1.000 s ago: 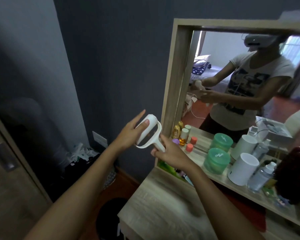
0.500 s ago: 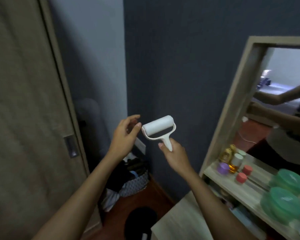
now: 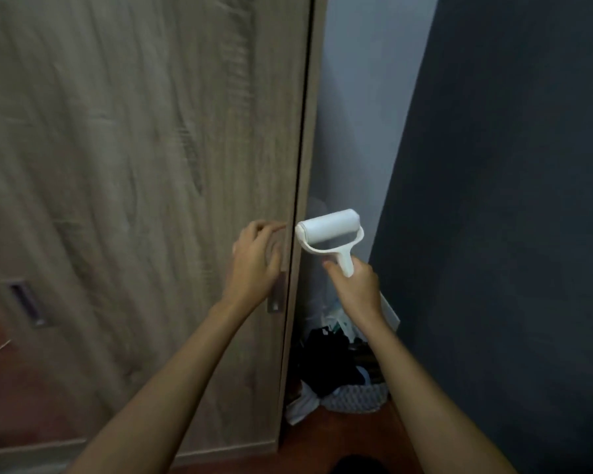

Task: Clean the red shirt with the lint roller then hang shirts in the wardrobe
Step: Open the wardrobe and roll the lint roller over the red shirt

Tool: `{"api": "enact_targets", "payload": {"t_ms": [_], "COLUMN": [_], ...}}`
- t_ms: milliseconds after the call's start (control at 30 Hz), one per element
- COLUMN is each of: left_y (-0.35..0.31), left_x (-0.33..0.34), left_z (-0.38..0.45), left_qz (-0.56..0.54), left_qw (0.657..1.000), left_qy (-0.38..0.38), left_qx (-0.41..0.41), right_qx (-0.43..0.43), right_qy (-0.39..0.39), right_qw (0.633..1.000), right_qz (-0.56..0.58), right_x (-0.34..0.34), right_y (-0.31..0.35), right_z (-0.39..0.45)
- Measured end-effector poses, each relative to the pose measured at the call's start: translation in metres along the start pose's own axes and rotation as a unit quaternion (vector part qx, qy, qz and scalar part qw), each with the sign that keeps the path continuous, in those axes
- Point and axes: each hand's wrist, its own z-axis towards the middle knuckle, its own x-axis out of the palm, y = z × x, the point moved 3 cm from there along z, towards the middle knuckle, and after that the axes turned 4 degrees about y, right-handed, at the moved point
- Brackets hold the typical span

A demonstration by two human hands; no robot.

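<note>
Turning away from the mirror seen a moment ago, the view now fills with the wardrobe door (image 3: 134,200), and the left hand (image 3: 255,265), earlier beside the roller, has reached that door's right edge. A woven basket (image 3: 356,395) on the floor right of the door holds a heap of dark and white clothes. The left grip curls its fingers against the door edge by the recessed handle (image 3: 275,302); whether it has hold is unclear. The right hand (image 3: 355,289) clasps the white lint roller (image 3: 329,230) by its stem, just right of the door. No red shirt shows.
</note>
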Motion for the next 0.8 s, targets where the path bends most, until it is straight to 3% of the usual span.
{"api": "enact_targets", "payload": {"t_ms": [133,367,533,800], "left_y": [0.034,0.105,0.138,0.153], "left_x": [0.010,0.075,0.101,0.120], "left_z": [0.007,0.013,0.007,0.009], "left_qz": [0.120,0.348,0.393,0.396], "left_qw": [0.989,0.916,0.895,0.902], "left_qy": [-0.029,0.143,0.164,0.116], "left_qx": [0.080,0.140,0.135,0.130], "right_qx": [-0.001,-0.013,-0.015,-0.058], "right_qy": [-0.044,-0.126,-0.141,-0.152], "right_qw": [0.999,0.992,0.988,0.983], "right_qz": [-0.012,0.023,0.060,0.088], "right_x": [0.030,0.072,0.087,0.094], "right_y": [-0.004,-0.035,-0.062,-0.062], "right_z": [0.032,0.065,0.065,0.077]}}
